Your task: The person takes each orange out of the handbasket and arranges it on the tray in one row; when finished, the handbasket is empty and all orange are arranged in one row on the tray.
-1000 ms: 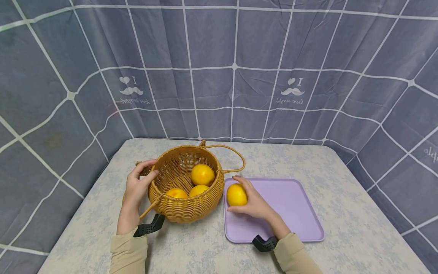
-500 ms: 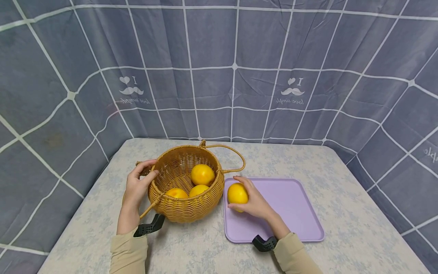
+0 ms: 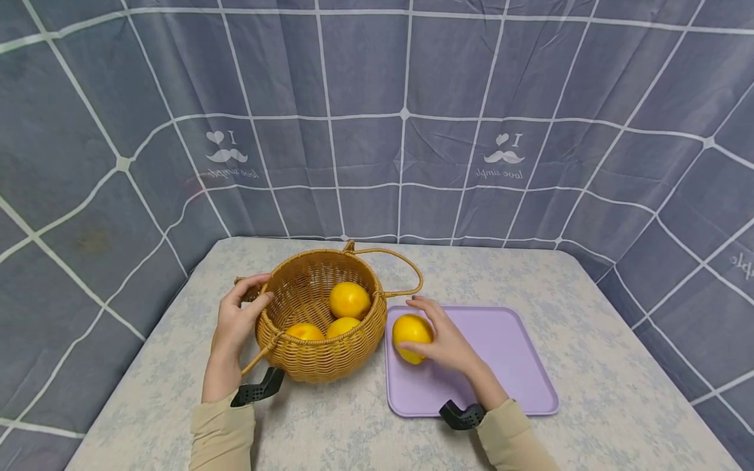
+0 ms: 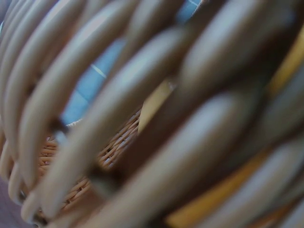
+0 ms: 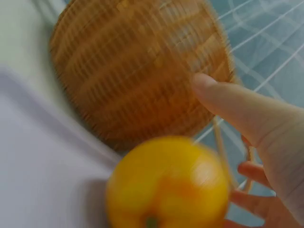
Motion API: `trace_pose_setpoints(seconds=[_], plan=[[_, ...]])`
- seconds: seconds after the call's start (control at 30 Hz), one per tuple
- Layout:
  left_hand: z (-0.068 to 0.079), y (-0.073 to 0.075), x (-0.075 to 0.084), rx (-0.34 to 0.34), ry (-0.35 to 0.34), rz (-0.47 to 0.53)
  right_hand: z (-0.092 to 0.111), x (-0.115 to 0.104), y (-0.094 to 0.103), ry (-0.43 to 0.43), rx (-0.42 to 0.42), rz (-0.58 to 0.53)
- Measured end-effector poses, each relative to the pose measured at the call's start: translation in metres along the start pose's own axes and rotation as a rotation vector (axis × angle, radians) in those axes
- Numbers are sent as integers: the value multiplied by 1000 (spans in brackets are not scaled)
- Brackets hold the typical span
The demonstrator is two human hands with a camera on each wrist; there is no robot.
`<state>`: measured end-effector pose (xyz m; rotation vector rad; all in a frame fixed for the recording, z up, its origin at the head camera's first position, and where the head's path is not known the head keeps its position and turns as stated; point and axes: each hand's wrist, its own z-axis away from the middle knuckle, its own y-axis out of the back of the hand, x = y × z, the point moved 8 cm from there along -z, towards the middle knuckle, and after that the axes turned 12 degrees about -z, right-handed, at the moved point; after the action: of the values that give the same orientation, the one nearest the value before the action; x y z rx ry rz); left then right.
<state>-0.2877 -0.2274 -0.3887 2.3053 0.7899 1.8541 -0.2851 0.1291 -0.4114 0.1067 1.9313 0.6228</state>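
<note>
A brown wicker basket (image 3: 330, 361) tilts toward me on the left, with three oranges (image 3: 349, 301) inside. My left hand (image 3: 234, 322) grips its left rim, thumb at the inner edge. Woven strands (image 4: 118, 99) fill the left wrist view and hide that hand. On the left end of a lilac tray (image 3: 501, 356) rests another orange (image 3: 410, 329). My right hand (image 3: 449, 341) is around its right side with thumb and fingers spread. From the right wrist, the thumb stands apart from the orange (image 5: 166, 185); whether the other fingers touch it I cannot tell.
One basket handle (image 3: 406, 261) sticks out to the right above the tray's far left corner. The table (image 3: 612, 392) has a pale floral cover. A grey-blue checked curtain (image 3: 365, 157) encloses the back and sides.
My right hand has loosened from the orange, its thumb and fingers spreading wider. The orange has shifted slightly right on the tray. The left hand and basket stay put.
</note>
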Motion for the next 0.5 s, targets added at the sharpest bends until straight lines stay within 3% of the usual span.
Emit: trace_pose_setpoints(seconds=[0.27, 0.5], plan=[[2, 0, 2, 11, -32, 10, -13, -41, 25, 47, 133, -66], [2, 1, 2, 2, -27, 24, -50, -82, 33, 85, 55, -188]])
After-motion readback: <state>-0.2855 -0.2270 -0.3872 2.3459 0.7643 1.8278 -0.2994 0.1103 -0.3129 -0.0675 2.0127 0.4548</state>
